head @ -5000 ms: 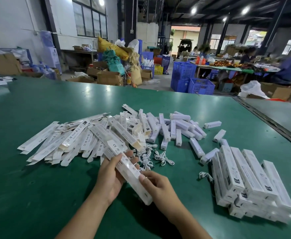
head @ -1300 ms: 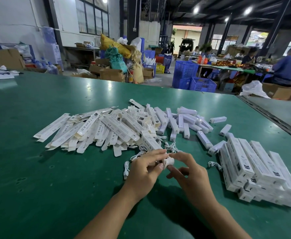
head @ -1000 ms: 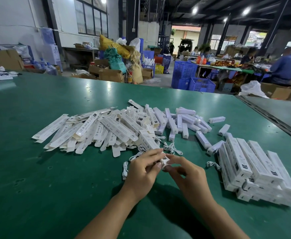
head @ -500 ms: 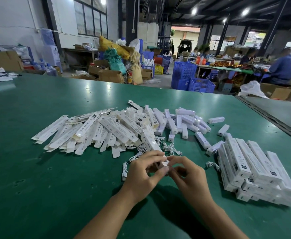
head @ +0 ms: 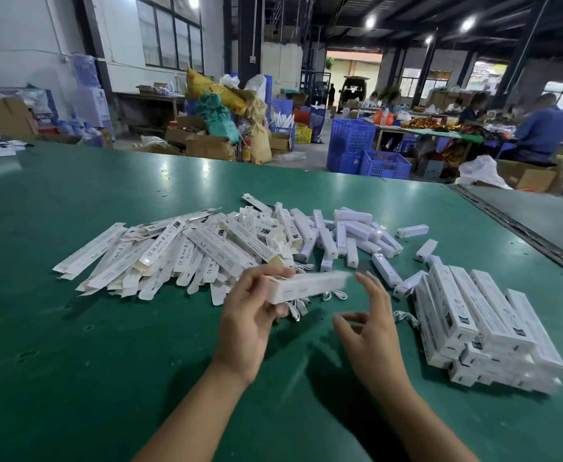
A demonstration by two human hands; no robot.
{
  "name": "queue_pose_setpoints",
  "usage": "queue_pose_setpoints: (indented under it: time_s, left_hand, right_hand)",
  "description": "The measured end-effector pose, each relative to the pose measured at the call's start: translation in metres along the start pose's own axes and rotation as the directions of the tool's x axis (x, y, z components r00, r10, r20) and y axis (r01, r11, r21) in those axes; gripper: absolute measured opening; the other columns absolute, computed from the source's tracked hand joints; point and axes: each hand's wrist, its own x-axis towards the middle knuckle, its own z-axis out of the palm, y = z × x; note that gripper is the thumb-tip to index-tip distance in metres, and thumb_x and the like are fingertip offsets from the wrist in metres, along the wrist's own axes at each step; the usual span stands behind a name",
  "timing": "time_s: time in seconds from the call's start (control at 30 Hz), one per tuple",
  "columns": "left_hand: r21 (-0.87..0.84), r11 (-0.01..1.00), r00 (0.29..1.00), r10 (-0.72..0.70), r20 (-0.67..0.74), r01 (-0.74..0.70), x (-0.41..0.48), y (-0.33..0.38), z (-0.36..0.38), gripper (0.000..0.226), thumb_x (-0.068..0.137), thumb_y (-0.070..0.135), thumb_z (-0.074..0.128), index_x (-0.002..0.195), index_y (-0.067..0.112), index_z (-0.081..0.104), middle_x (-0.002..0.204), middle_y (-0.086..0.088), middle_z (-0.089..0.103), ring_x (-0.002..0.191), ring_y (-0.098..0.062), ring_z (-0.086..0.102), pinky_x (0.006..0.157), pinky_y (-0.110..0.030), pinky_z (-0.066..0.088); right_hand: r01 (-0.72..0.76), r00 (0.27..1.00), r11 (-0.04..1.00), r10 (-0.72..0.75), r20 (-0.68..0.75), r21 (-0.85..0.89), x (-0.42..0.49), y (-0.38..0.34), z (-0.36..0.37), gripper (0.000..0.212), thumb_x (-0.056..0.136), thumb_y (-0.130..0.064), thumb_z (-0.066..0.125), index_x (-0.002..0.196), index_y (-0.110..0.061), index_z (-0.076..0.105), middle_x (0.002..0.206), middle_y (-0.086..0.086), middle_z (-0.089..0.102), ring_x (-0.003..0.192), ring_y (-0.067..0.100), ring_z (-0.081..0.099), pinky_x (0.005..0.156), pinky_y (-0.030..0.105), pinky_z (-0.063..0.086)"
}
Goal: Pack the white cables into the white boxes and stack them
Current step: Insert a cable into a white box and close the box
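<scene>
Holding one white box [head: 306, 286] by its left end, we had the fingers and thumb of our left hand [head: 250, 315] curled round it. The box lay crosswise just above the green table [head: 73, 361], too blurred for us to tell whether its end flaps were tucked. Our right hand [head: 370, 325] hovered at three o'clock of the left, just beside the box's free end, fingers loosely spread and gripping nothing. The stack of packed boxes [head: 483, 328] lay further out at three o'clock, the flat cartons [head: 173, 255] at ten o'clock, the short white pieces [head: 350, 235] at twelve to one, and the loose cables [head: 333, 296] directly beneath the box. We judged the step in hand to be moving this box onto the stack. To do it well we thought it best to feel both flaps shut first, then take the box near its middle with the right hand. It should go down parallel to the top row, ends flush, and lightly, since the stack's near end looked uneven. It should also clear the cable lying at the stack's foot.
</scene>
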Motion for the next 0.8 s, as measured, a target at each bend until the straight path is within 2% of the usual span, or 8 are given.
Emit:
queue_pose_setpoints:
  time_s: [0.1,0.23,0.33,0.4,0.5,0.6,0.67,0.8]
  left_hand:
    - [-0.216,0.969,0.993,-0.118,0.025,0.121,0.007,0.009,-0.01,0.023,0.096,0.023,0.046,0.096,0.004,0.06,0.094,-0.011,0.069,0.053,-0.011,0.044,0.054,-0.023,0.039]
    - [-0.352,0.91,0.971,-0.24,-0.008,0.221,0.013,0.011,-0.02,0.032,0.094,0.036,0.051,0.097,0.008,0.067,0.093,-0.011,0.07,0.048,-0.01,0.044,0.049,-0.021,0.043]
    - [-0.222,0.947,0.973,-0.227,0.038,0.23,0.013,0.009,-0.024,0.045,0.088,0.049,0.048,0.101,0.014,0.073,0.095,-0.006,0.072,0.057,-0.011,0.053,0.057,-0.022,0.051]
    - [-0.038,0.961,0.962,-0.272,0.033,0.273,0.009,0.002,-0.021,0.035,0.084,0.035,0.057,0.106,0.009,0.068,0.088,-0.006,0.067,0.064,-0.012,0.054,0.061,-0.023,0.053]
    - [0.136,0.942,0.95,-0.295,-0.102,0.307,0.004,-0.013,-0.014,0.028,0.073,0.02,0.071,0.097,0.006,0.066,0.076,-0.006,0.06,0.06,-0.011,0.055,0.061,-0.022,0.052]
    - [0.111,0.951,0.943,-0.261,-0.208,0.288,0.007,-0.014,-0.017,0.032,0.072,0.026,0.074,0.099,0.009,0.067,0.077,-0.004,0.065,0.059,-0.009,0.055,0.06,-0.021,0.051]
    - [0.14,0.952,0.937,-0.227,-0.267,0.271,0.011,-0.012,-0.022,0.033,0.074,0.034,0.074,0.098,0.013,0.067,0.075,-0.002,0.062,0.059,-0.01,0.051,0.061,-0.025,0.048]
    - [0.222,0.942,0.933,-0.175,-0.315,0.252,0.009,-0.015,-0.02,0.041,0.071,0.046,0.073,0.097,0.015,0.066,0.063,0.006,0.055,0.055,-0.008,0.047,0.058,-0.025,0.042]
  right_hand:
    - [-0.071,0.997,0.997,0.071,-0.002,0.007,0.003,0.006,-0.002,0.066,0.087,-0.009,0.07,0.134,-0.045,0.04,0.143,-0.014,0.039,0.078,0.007,0.066,0.066,0.021,0.053]
    - [-0.089,0.996,0.994,0.09,-0.003,0.062,0.002,0.006,-0.001,0.045,0.086,-0.012,0.071,0.107,-0.049,0.057,0.078,0.004,0.071,0.065,0.026,0.066,0.052,0.026,0.049]
    - [-0.119,0.992,0.991,0.116,0.043,0.059,0.0,0.006,0.001,0.035,0.084,-0.019,0.075,0.104,-0.044,0.062,0.071,0.008,0.07,0.063,0.03,0.066,0.057,0.033,0.053]
    - [-0.119,0.985,0.991,0.111,0.131,0.058,-0.002,0.006,0.003,0.032,0.084,-0.022,0.076,0.106,-0.041,0.064,0.071,0.004,0.071,0.062,0.025,0.068,0.061,0.036,0.055]
    - [-0.106,0.974,0.988,0.079,0.213,0.115,0.002,0.008,0.0,0.037,0.086,-0.01,0.072,0.115,-0.03,0.067,0.086,-0.004,0.075,0.073,0.015,0.071,0.066,0.027,0.057]
    - [-0.092,0.996,0.993,0.092,0.005,-0.077,0.013,0.017,0.002,0.037,0.086,0.002,0.06,0.112,-0.023,0.067,0.112,-0.005,0.067,0.084,0.007,0.064,0.072,0.008,0.046]
    - [-0.143,0.99,0.943,0.132,-0.058,-0.299,0.02,0.025,0.007,0.034,0.09,-0.002,0.056,0.119,-0.016,0.064,0.131,0.005,0.055,0.101,0.014,0.058,0.087,0.014,0.041]
    - [-0.186,0.978,0.731,0.201,-0.053,-0.657,0.044,0.048,0.012,0.039,0.098,-0.021,0.05,0.137,-0.014,0.05,0.158,0.015,0.022,0.148,0.031,0.009,0.119,0.04,0.013]
